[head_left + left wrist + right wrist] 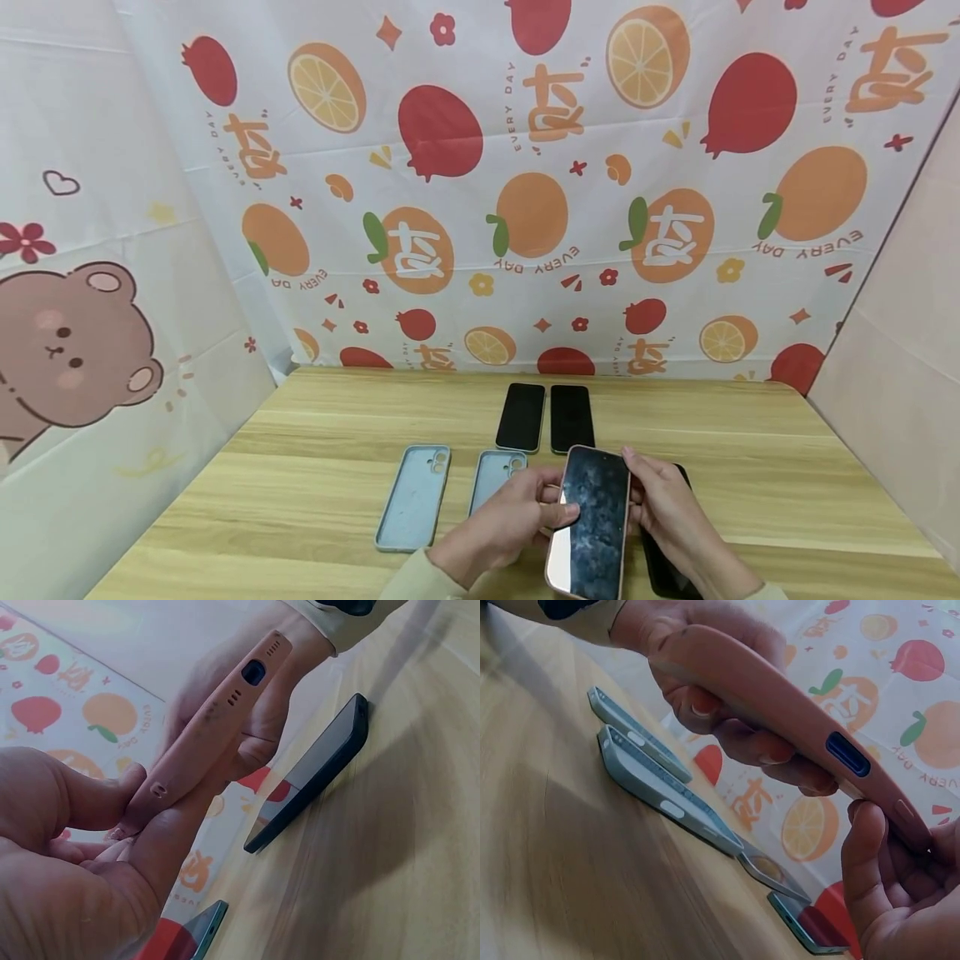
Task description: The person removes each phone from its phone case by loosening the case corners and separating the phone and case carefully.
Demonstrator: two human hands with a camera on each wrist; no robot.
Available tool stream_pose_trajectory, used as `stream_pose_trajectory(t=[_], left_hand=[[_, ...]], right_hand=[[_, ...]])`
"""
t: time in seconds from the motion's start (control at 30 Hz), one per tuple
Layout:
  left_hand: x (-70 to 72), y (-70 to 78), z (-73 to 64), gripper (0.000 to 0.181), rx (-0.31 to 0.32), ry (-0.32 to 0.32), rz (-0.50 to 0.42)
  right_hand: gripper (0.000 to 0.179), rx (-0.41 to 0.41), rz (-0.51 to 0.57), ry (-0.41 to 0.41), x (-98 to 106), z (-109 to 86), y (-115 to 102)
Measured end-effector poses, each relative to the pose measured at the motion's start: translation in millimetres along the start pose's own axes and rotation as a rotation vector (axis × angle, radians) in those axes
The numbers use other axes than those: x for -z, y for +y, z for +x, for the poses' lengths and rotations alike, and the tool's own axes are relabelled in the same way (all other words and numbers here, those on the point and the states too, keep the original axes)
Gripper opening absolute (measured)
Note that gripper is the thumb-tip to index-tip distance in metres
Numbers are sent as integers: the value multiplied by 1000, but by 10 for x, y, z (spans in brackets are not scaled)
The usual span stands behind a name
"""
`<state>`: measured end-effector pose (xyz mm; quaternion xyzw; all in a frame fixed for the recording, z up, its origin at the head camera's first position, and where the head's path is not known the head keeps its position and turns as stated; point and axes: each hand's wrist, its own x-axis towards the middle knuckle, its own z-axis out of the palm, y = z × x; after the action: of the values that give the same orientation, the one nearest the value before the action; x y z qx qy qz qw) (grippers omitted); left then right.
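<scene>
A phone [597, 521] in a pink case [199, 742] is held up by both hands, its glossy dark screen facing the head camera. My left hand [521, 504] grips its left side, the thumb lying over the screen edge. At the upper right edge, my right hand [667, 496] pinches the phone between thumb and fingers. In the right wrist view, the case's side [780, 705] shows a blue-looking cutout, with the left fingers curled beneath. Below the left hand lies a light blue phone case [493, 473], partly hidden. A dark phone [664, 571] lies under the right forearm, partly covered.
Another light blue phone case [411, 504] lies left of the hands on the wooden table [300, 467]. Farther back, two dark phones [521, 417] lie side by side. Behind the table hangs a fruit-patterned cloth [465, 200].
</scene>
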<state>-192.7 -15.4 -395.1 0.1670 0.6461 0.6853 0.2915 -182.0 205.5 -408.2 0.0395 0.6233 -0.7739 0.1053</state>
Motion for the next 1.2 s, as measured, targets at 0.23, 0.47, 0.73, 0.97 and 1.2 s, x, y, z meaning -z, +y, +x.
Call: stream_pose_trajectory(t=[0.23, 0.47, 0.73, 0.97, 1.2], left_hand=[[15, 16, 1, 31, 23, -23, -25], [25, 35, 10, 33, 42, -57, -63], [21, 68, 5, 29, 38, -32, 77], [28, 49, -19, 26, 19, -52, 48], [19, 18, -20, 26, 27, -24, 14]], right_hand=[[35, -35, 129, -41, -8, -15, -4], [42, -27, 123, -61, 0, -30, -15], [44, 36, 89, 15, 12, -12, -27], [39, -16, 239, -9, -30, 1, 9], [40, -67, 183, -62, 0, 13, 16]])
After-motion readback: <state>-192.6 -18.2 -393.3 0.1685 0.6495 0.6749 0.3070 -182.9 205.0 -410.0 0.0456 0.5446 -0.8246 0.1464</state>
